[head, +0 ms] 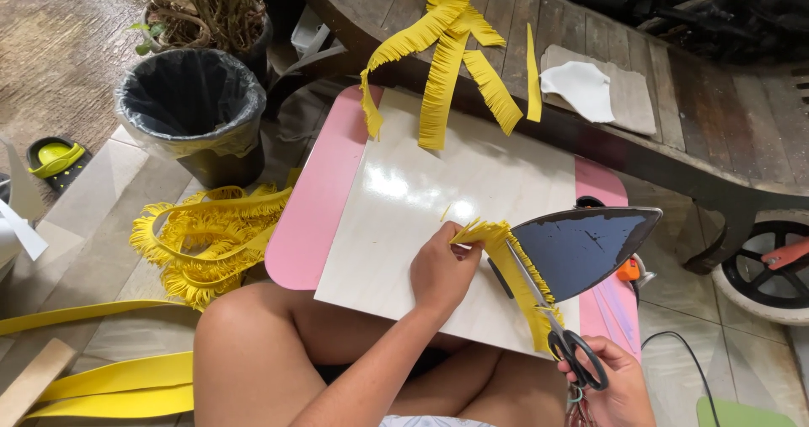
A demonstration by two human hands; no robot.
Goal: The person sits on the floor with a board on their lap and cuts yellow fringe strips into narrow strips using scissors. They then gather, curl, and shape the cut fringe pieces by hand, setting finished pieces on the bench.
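Observation:
My left hand (440, 271) pinches the top end of a yellow fringed strip (516, 275) that lies over a white board (421, 200). Black-handled scissors (556, 330) are in my right hand (619, 385), their blades running up along the strip's edge. An upturned clothes iron (586, 246) with a dark soleplate stands just right of the strip, on the pink low table (316, 208) that carries the board. Both hands work above my crossed legs.
More yellow fringed strips (451, 48) hang from a wooden bench (674, 98) beyond the board, and a pile of them (206, 237) lies on the tiled floor at left. A black-lined bin (192, 107), plain yellow strips (118, 385), a wheel (771, 267) and a cord (683, 347) surround me.

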